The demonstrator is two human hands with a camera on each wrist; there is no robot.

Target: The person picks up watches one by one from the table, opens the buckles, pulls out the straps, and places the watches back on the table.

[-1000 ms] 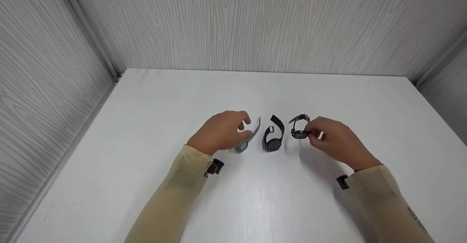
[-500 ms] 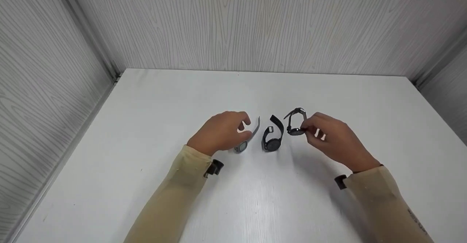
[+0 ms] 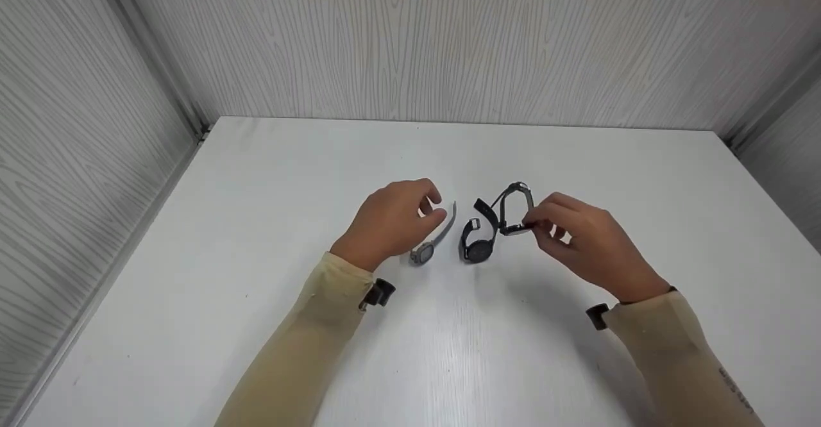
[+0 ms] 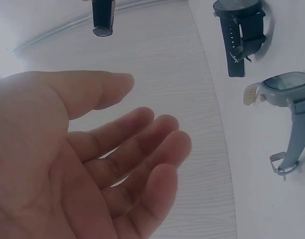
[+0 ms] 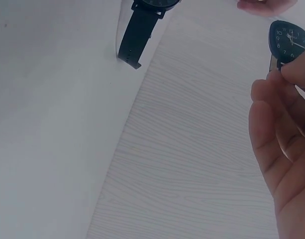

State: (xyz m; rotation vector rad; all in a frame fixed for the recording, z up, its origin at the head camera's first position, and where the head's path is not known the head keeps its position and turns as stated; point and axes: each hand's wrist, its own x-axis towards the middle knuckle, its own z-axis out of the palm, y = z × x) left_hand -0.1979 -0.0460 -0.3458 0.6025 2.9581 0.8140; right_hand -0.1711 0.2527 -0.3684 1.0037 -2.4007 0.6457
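In the head view my right hand pinches a dark wristwatch by one side, its strap looping upward and its shadow falling below. The right wrist view shows the black dial with white numerals beside the thumb. A black wristwatch lies on the white table with its strap curled, partly overlapped by the held watch in the head view. Left of it lies a grey wristwatch with its strap stretched out. My left hand hovers close to the grey watch, fingers loosely bent and holding nothing.
The white tabletop carries the watches. A wood-grain panel rises along its back edge, and another panel stands along the left side. Small black mounts sit on both wrists.
My right hand has raised its watch and brought it left, closer to the black one. The left hand has shifted slightly upward, leaving more of the grey watch visible.
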